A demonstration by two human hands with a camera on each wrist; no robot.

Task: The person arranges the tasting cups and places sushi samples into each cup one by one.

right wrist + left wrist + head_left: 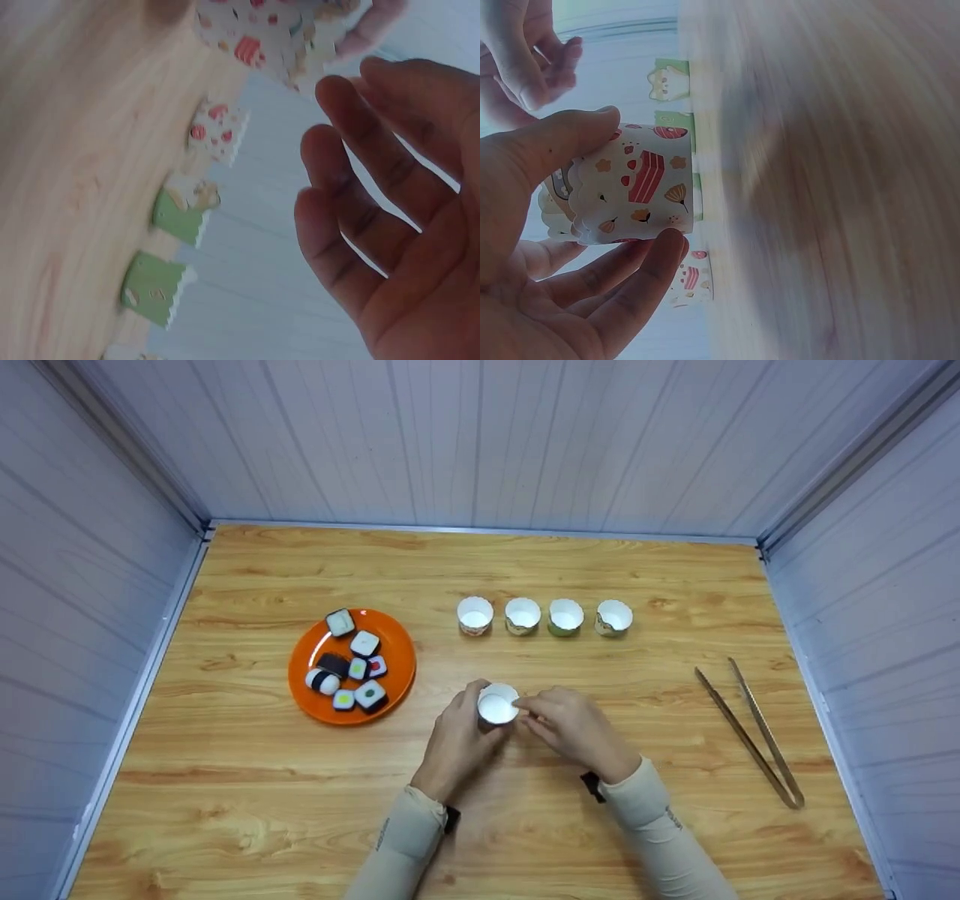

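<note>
My left hand [459,737] grips a small paper baking cup [641,184] with a scalloped rim and a print of red cake slices and flowers. Thumb and fingers lie on opposite sides of its wall. A second scalloped rim [559,191] with another print shows from inside it, so cups are nested. At the right of the rim is my right hand [574,727], its fingertips right beside the cup in the head view. Loosely bent, its fingers [326,217] hold nothing in the right wrist view.
Several more paper cups stand in a row behind the hands, among them a green one [565,619]. An orange plate [401,637] with toy sushi pieces [365,643] lies left. Metal tongs [750,735] rest at the right. Panel walls [480,450] enclose the wooden table [262,802].
</note>
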